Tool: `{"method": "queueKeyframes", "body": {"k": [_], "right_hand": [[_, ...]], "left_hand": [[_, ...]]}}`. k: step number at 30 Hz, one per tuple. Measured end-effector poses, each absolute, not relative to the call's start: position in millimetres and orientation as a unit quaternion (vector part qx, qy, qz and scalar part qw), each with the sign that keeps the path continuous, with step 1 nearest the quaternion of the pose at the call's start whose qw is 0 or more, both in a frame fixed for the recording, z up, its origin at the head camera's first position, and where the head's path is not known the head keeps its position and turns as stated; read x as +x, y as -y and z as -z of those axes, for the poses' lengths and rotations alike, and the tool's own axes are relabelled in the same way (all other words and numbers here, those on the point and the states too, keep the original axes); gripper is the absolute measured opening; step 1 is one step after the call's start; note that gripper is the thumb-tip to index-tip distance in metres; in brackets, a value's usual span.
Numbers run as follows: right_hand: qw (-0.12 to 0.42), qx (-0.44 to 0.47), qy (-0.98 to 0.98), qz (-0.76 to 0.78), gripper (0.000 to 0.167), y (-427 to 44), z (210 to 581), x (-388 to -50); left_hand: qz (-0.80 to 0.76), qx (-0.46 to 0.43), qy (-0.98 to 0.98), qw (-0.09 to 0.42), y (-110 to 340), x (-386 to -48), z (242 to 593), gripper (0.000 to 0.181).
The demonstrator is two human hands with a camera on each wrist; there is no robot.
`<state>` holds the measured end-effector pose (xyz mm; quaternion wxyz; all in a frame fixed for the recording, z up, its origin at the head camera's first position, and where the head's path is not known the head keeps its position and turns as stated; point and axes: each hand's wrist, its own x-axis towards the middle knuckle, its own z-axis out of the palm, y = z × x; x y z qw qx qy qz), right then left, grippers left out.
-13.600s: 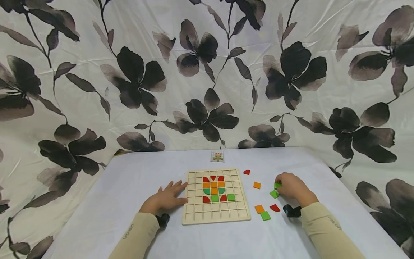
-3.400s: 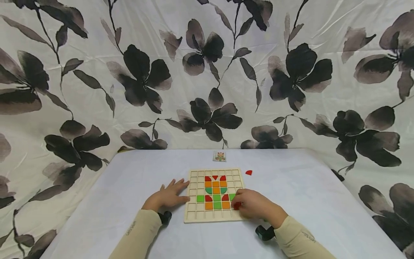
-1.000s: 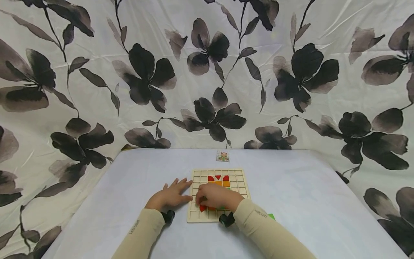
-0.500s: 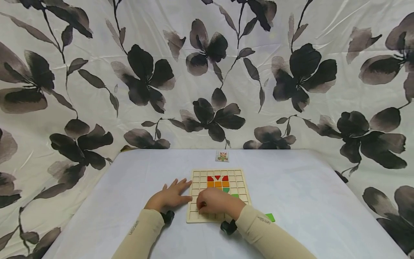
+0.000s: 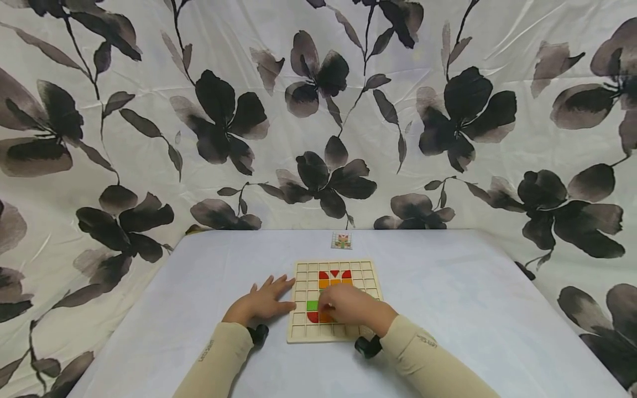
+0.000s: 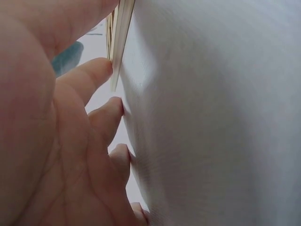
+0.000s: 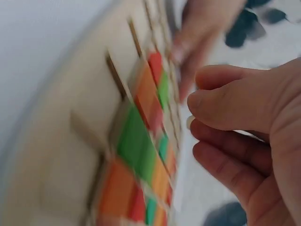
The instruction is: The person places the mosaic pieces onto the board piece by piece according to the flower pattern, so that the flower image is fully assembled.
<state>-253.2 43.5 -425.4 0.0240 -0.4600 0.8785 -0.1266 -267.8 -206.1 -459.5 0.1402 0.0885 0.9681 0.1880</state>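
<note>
A wooden grid board (image 5: 301,333) lies on the table with red, orange and green tiles in its cells. My left hand (image 5: 261,301) lies flat with spread fingers at the board's left edge; the left wrist view shows fingertips touching that edge. Over the middle of the board hovers my right hand (image 5: 348,304), hiding several tiles. Its fingers are loosely bent, and the right wrist view shows no tile between the fingertips (image 7: 200,101). Just left of it, a red quarter-round tile (image 5: 312,318) sits in a cell below a green square tile (image 5: 312,305).
A small pattern card (image 5: 342,241) lies near the table's far edge, behind the board. White cloth (image 5: 224,365) covers the table. A floral curtain (image 5: 318,110) hangs behind it. My right sleeve (image 5: 433,354) crosses the table's right front.
The red quarter-round tile now lies in a lower left cell, and my right hand has drawn back rightward from it. Loose tiles seen earlier right of the board no longer show. My left hand stays put.
</note>
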Motion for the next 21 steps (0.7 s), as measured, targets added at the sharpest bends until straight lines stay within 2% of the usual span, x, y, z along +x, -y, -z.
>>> {"method": "queueKeyframes", "body": {"k": [3,7,11,13,15,17,21], "right_hand": [[0.023,-0.438,-0.889,0.129,0.008,-77.0,420.6,-253.8],[0.078,-0.347,-0.924,0.141,0.01,-127.7,419.8,-249.2],[0.133,-0.256,-0.944,0.159,0.029,-172.1,422.8,-236.1],[0.152,-0.243,-0.945,0.161,0.041,-188.6,425.3,-229.5],[0.158,-0.251,-0.941,0.162,0.045,-200.6,427.6,-224.5],[0.153,-0.269,-0.937,0.163,0.041,-208.7,430.5,-221.4],[0.128,-0.296,-0.931,0.174,0.023,-217.7,437.3,-218.5]], "left_hand": [[-0.188,0.087,-0.968,0.139,204.3,-267.9,461.1,0.073],[-0.189,0.088,-0.968,0.136,204.4,-267.2,460.4,0.072],[-0.189,0.092,-0.967,0.142,206.4,-266.8,460.2,0.072],[-0.184,0.093,-0.968,0.145,207.1,-267.0,460.8,0.072],[-0.181,0.093,-0.968,0.146,207.3,-267.0,460.7,0.072],[-0.18,0.093,-0.968,0.145,207.1,-267.2,461.0,0.072],[-0.183,0.095,-0.968,0.143,206.1,-266.7,461.0,0.073]]}}
